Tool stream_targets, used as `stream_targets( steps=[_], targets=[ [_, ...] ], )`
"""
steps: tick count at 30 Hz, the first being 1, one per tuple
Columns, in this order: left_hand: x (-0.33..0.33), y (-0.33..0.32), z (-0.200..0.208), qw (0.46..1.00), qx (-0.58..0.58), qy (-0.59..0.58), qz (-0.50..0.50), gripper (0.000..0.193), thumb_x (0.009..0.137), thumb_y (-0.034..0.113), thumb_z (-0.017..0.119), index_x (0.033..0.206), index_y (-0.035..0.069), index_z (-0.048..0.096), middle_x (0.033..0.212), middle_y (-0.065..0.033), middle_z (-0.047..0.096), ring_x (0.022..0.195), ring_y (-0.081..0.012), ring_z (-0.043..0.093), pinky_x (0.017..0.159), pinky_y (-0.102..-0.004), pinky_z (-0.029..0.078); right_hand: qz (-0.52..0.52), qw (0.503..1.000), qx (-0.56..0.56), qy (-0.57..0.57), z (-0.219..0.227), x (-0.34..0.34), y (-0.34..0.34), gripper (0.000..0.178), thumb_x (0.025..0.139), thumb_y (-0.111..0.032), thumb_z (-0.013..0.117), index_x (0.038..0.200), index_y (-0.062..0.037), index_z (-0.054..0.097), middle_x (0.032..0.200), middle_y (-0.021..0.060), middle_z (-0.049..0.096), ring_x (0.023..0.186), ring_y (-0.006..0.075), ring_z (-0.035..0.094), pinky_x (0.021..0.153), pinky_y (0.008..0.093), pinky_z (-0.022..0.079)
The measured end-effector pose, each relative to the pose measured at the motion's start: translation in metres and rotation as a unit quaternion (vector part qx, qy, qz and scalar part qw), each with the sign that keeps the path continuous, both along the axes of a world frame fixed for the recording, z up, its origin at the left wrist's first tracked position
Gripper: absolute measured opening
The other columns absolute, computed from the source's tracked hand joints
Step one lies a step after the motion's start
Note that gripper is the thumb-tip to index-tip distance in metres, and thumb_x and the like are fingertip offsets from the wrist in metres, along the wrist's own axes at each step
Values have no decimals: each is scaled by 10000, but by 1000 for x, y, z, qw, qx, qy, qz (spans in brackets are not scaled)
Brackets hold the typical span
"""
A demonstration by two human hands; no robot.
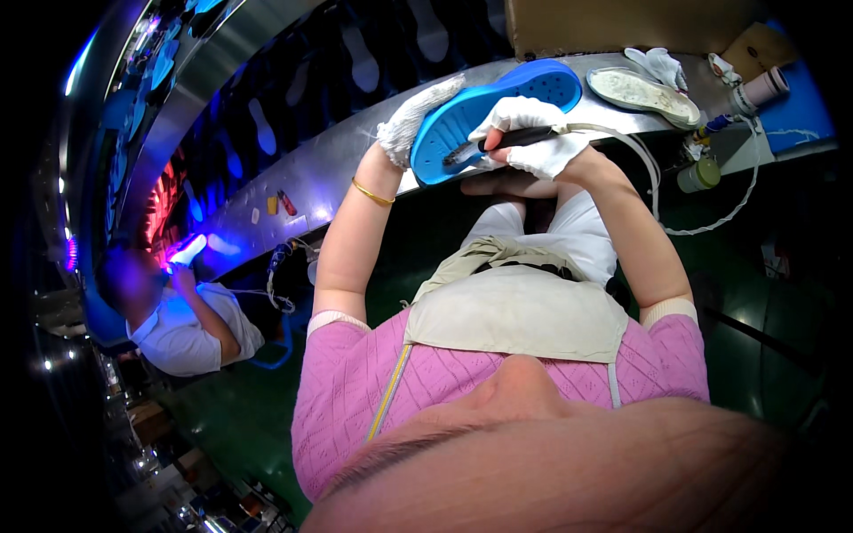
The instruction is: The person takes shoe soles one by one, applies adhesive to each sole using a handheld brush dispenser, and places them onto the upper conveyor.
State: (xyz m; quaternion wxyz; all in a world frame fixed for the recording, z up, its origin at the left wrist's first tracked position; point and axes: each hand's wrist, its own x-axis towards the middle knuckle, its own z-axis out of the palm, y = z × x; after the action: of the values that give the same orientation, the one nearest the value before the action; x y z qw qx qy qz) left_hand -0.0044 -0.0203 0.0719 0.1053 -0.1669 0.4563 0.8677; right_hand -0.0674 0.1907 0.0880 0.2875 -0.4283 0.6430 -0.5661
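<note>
A bright blue shoe sole (459,123) is tilted at the bench edge in front of me, its inner side with small holes facing up. My left hand (418,117), in a white knit glove, grips the sole along its left edge. In my right hand (533,133), also in a white glove with some fingertips bare, is a brush (526,137) with a dark handle. Its bristles are at the near left part of the sole's inside. A pale hose (626,140) runs from the handle end off to the right.
On the metal bench (306,164), a whitish sole (644,95) lies right of the blue one, beside crumpled white cloth (659,67). A cardboard box (595,27) stands behind. A greenish jar (699,175) hangs at the right. Dark racks of soles (360,58) run beyond; another person (191,324) works at left.
</note>
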Motion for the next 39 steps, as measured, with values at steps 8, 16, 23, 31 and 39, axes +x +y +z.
stream_targets(
  steps=[8,16,23,31,39],
  targets=[
    [13,17,3,995,95,16,-17,482,910,376,497,1206,-5,505,1036,-170,620,885,-241,642,748,-360,556,-54,977,-69,-195,13,-6,17,114,748,22,687,824,-6,607,844,88,637,682,117,596,639,241,508],
    [34,35,-4,948,263,145,-107,712,916,529,333,1364,-21,285,1254,-287,450,1067,-467,513,866,-568,459,-234,955,-167,-78,-9,-67,29,85,778,-32,684,833,-37,621,797,78,654,629,118,615,541,215,497],
    [37,26,-15,970,197,141,4,693,916,526,330,1326,-33,348,1212,-266,497,1058,-363,552,905,-464,468,-159,961,-207,-96,-43,19,-3,185,753,77,662,884,-35,597,896,77,635,754,119,609,691,254,514],
    [46,27,-10,981,130,138,36,636,920,508,364,1270,-19,426,1139,-220,563,958,-331,606,840,-422,515,-163,923,-198,287,0,-2,12,202,673,113,644,819,-22,611,953,141,606,840,212,595,725,288,489],
    [51,24,-8,979,37,192,49,698,893,548,389,1345,19,342,1196,-212,528,1002,-395,579,878,-460,487,-112,921,-211,309,23,-10,16,228,629,112,655,797,-39,628,913,129,630,846,251,608,775,321,482]
  ],
)
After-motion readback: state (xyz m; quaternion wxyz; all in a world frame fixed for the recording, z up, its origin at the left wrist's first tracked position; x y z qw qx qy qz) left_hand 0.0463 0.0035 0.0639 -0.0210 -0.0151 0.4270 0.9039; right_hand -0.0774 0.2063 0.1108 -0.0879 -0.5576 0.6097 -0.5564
